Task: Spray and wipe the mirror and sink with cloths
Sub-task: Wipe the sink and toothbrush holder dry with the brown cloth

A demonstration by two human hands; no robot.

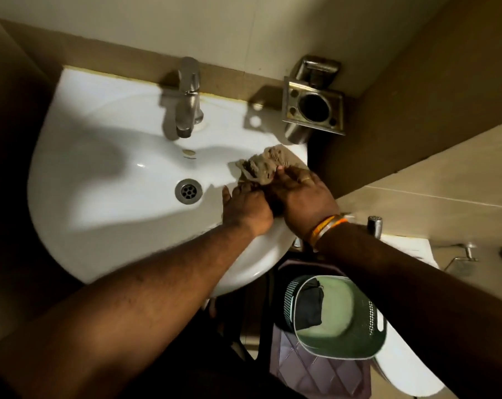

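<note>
Apparently both hands (275, 197) hold a cloth (261, 165) on the white sink's (100, 156) rim.

Both forearms are showing bare from the lower frame edge to the wrists; no sleeves are appearing anywhere along them. Fine hair is showing along the left forearm (146, 286). The left hand (245, 208) is wearing nothing on the wrist or on the fingers that show. The right hand (304, 197) is wearing a gold-coloured ring (306, 179) on one finger. The right wrist is carrying a stack of bands (327, 228): orange and yellow strands are lying together, with a paler, whitish band sitting beside them toward the forearm. Motion blur is softening the band edges, so their weave or material is not reading clearly.
</note>
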